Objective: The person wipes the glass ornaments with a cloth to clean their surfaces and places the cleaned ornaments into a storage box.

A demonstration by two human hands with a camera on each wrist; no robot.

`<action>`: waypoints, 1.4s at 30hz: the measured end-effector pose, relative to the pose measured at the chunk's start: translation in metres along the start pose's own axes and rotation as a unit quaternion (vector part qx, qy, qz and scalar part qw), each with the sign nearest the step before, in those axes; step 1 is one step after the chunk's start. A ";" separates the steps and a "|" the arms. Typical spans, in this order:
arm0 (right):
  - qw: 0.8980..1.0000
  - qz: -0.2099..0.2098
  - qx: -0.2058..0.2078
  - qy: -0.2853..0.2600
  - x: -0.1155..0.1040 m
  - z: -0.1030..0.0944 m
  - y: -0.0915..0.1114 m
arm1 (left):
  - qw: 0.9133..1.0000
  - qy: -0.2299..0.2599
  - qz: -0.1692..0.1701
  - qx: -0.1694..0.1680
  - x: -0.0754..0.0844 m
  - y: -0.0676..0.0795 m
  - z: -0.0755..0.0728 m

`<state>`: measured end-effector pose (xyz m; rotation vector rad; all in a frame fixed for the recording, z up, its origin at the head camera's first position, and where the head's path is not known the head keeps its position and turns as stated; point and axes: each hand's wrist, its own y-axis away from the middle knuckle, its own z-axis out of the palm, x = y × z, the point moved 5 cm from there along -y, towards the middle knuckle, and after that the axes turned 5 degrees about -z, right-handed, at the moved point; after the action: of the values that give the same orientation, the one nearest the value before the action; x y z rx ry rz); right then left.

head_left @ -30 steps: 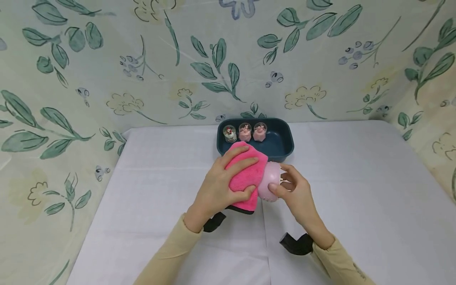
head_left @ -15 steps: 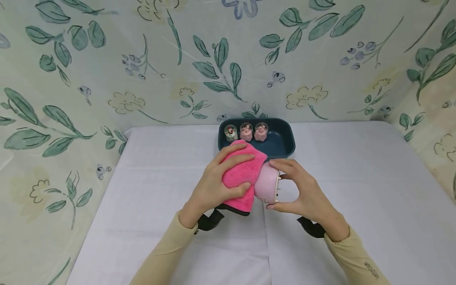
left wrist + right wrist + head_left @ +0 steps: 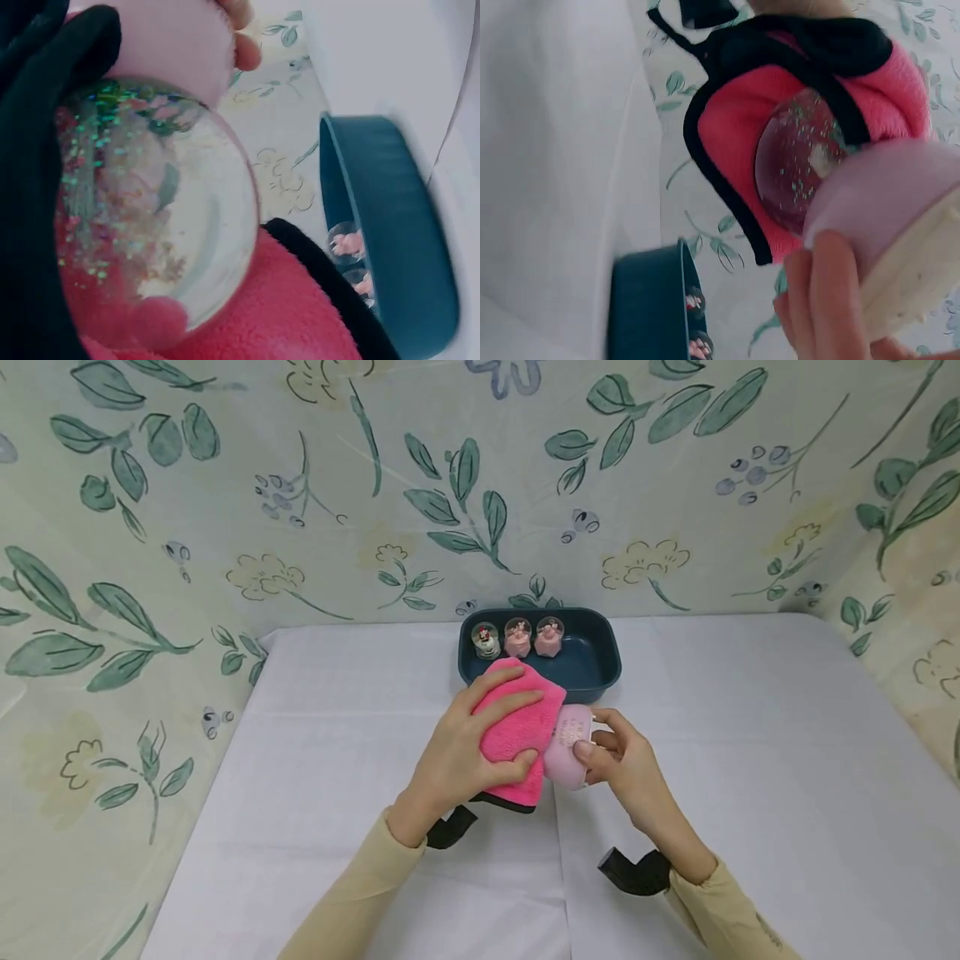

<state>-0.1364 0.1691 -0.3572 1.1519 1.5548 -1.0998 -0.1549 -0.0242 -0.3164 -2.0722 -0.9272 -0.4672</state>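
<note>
A large snow globe lies on its side between the two hands, its pink base (image 3: 562,767) turned to the right. My left hand (image 3: 450,756) grips a bright pink cloth (image 3: 516,735) with black edging, wrapped around the clear dome (image 3: 787,176). Glitter drifts inside the dome in both wrist views. My right hand (image 3: 630,777) holds the base near its underside, thumb on the near side. Pale lettering shows on the base in the head view. The cloth hides the dome there.
Just behind the hands, a dark teal tray (image 3: 592,656) stands against the floral backdrop (image 3: 337,527). Three small snow globes line its left part: one white (image 3: 486,642), two pink (image 3: 549,639). A white cloth (image 3: 315,760) covers the table.
Half a second ago the right hand spanned the base widely; now its fingers are drawn in closer. The globe has turned, bringing lettering into sight. Cloth and left hand shifted slightly right.
</note>
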 end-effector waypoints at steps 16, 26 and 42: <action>0.965 -0.256 0.029 0.056 -0.018 -0.004 0.000 | 0.997 0.059 0.022 0.032 0.004 -0.002 -0.007; 0.997 0.019 -0.052 -0.058 -0.002 0.008 0.000 | 0.998 -0.013 0.046 0.050 0.004 0.000 -0.004; 0.940 -0.333 0.025 0.070 -0.027 -0.005 0.000 | 0.998 0.056 0.032 0.023 0.006 -0.002 -0.011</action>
<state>-0.1324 0.1690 -0.3302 0.7502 2.1186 -1.5196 -0.1524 -0.0291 -0.3047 -2.0057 -0.7965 -0.5175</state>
